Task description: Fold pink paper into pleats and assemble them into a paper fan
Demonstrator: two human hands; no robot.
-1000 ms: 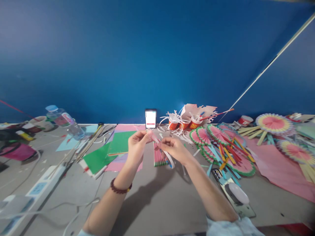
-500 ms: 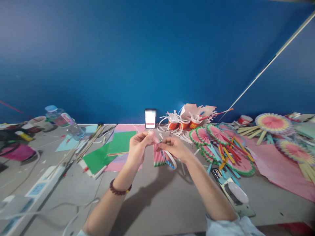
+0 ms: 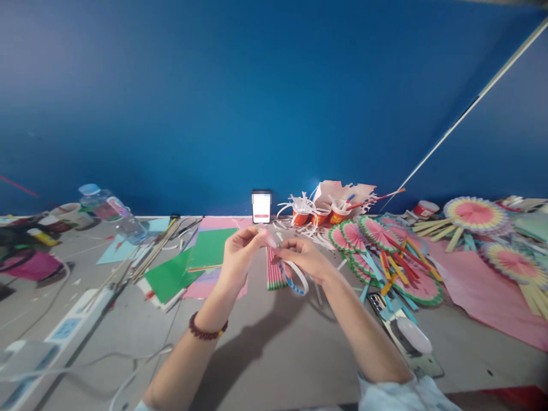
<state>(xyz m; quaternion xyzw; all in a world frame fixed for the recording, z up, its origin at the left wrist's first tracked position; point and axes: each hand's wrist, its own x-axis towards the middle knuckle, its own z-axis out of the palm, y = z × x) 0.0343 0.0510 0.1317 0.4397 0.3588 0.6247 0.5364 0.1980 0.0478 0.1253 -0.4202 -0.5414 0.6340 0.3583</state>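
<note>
Two pinches: left hand (image 3: 243,254) and right hand (image 3: 305,260) hold a pink strip (image 3: 270,238) between them, apparently working it by fingertip. Below the right-hand grip hangs a blue-and-white loop (image 3: 305,283); pleated paper (image 3: 274,275) lies beneath. Next likely calls for even tension.

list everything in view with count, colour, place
looped strip: one, white and blue, hanging centre
held piece: one, pink, centre
pleated paper: one, pink and green, centre
upright phone: one, dark, back centre
flat phone: one, pale, front right
upright cups: three, red, back right of centre
fans: several, mostly pink, right
large sheet: at least one, pink, right
smaller sheets: at least two, green, left
sticks: several, tan, left
bottle: one, clear, back left
power strip: one, white, front left
table: one, grey, beneath
wall: one, blue, behind
clutter: uncounted, mixed, far left
bracelet: one, brown, left wrist
left hand: one, on held piece
right hand: one, at looped strip
</note>
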